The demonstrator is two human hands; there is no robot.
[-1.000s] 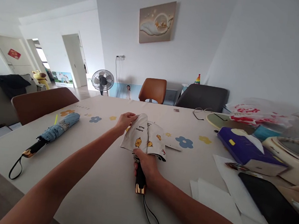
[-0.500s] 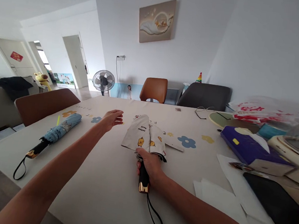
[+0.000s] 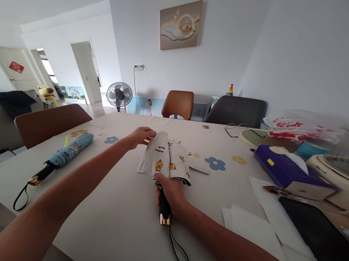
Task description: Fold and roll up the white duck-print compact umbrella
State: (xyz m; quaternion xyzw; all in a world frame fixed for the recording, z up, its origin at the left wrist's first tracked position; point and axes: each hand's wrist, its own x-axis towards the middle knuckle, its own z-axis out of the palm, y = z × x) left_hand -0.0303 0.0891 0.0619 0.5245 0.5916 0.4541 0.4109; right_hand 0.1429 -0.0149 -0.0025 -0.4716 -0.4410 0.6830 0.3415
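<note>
A folded white umbrella [image 3: 163, 156] printed with yellow ducks and the words "yellow duck" lies across the middle of the table, its fabric loosely gathered with a flap out to the right. My right hand [image 3: 171, 190] is wrapped around it where the fabric meets the black handle. Below that hand show the gold handle end and a black wrist loop. With the thumb and fingers of my left hand [image 3: 142, 136] I grip the fabric's far left edge; some of those fingers are hidden behind it. A blue folded umbrella [image 3: 72, 151] with a black and gold handle rests to the left.
On the right are a purple tissue box [image 3: 291, 172], a black phone-like slab [image 3: 319, 237], white papers [image 3: 254, 228], eyeglasses [image 3: 235, 130] and a plastic bag [image 3: 302, 125]. Chairs stand around the white table [image 3: 115, 215]; a fan [image 3: 119, 95] is behind it.
My left hand has moved right and taken hold of the white umbrella's fabric near its far end. The right hand keeps its grip. The view has shifted slightly.
</note>
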